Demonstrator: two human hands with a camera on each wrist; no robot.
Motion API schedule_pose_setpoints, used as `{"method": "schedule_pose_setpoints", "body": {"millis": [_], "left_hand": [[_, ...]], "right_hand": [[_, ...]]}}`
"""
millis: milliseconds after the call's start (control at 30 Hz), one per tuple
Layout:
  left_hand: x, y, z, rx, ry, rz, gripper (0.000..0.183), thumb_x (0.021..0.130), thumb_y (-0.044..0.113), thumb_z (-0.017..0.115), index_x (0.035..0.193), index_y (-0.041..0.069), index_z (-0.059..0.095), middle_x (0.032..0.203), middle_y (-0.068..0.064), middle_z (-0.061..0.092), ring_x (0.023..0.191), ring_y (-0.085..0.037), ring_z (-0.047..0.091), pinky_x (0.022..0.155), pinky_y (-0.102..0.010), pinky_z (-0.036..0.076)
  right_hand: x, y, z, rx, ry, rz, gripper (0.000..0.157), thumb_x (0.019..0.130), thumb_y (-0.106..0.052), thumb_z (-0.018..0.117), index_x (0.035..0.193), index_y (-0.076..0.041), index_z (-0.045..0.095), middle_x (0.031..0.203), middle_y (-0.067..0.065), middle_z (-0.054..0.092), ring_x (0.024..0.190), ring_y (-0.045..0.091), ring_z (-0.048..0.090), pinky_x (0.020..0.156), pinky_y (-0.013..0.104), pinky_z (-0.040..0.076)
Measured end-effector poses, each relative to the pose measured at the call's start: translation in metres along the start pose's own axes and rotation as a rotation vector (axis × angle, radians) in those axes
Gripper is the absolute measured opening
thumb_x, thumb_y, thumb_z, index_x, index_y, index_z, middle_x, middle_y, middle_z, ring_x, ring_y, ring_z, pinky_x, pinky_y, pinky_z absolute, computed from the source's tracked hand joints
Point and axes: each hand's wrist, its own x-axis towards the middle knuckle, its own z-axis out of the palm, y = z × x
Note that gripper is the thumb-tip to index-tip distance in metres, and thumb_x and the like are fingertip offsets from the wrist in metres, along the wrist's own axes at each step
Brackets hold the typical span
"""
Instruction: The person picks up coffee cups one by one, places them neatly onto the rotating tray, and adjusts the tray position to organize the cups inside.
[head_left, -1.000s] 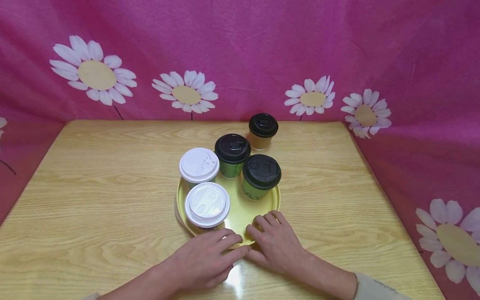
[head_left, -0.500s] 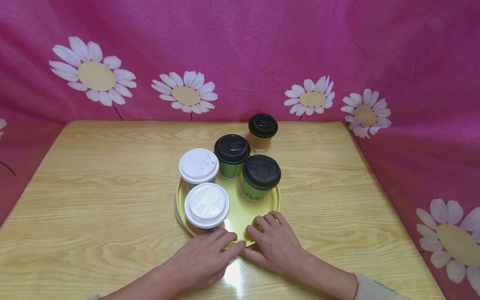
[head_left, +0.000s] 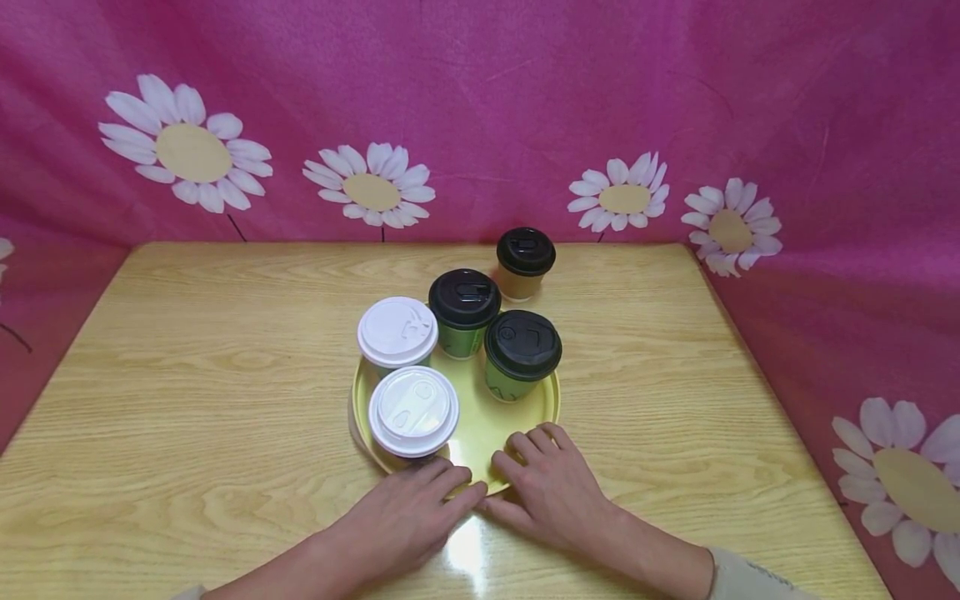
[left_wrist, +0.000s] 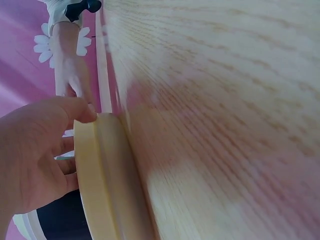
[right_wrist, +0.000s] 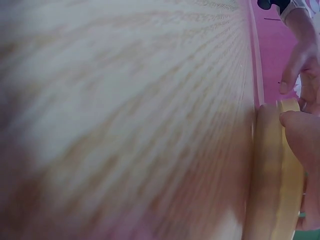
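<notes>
A round yellow tray (head_left: 480,433) lies on the table, and both hands grip its near rim. My left hand (head_left: 408,510) has its thumb outside the rim and its fingers over the inside, as the left wrist view shows. To the right, my right hand (head_left: 553,483) pinches the rim in the same way. Two paper cups with white lids, one behind (head_left: 397,332) and one in front (head_left: 414,412), stand at the tray's left. Two green paper cups with black lids stand at its back (head_left: 461,337) and right (head_left: 512,382).
A brown paper cup (head_left: 521,283) with a black lid stands on the table behind the tray. The wooden table (head_left: 210,375) stretches to both sides. Pink cloth (head_left: 495,100) with white daisies hangs along its back and sides.
My left hand has shifted slightly left along the rim, its thumb drawing in against the tray and away from the right thumb. Tray, cups and right hand look unmoved.
</notes>
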Motion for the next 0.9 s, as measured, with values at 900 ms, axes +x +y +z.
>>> {"method": "schedule_pose_setpoints", "body": {"millis": [900], "left_hand": [[-0.0004, -0.0049, 0.0077, 0.102, -0.001, 0.006, 0.025, 0.083, 0.013, 0.049, 0.107, 0.015, 0.052, 0.088, 0.0, 0.049, 0.077, -0.016, 0.051, 0.058, -0.024, 0.045]], "right_hand": [[-0.0003, -0.0003, -0.0008, 0.007, -0.031, 0.01, 0.046, 0.082, -0.063, 0.047, 0.073, -0.018, 0.051, 0.075, -0.002, 0.043, 0.069, 0.022, 0.047, 0.079, 0.041, 0.038]]}}
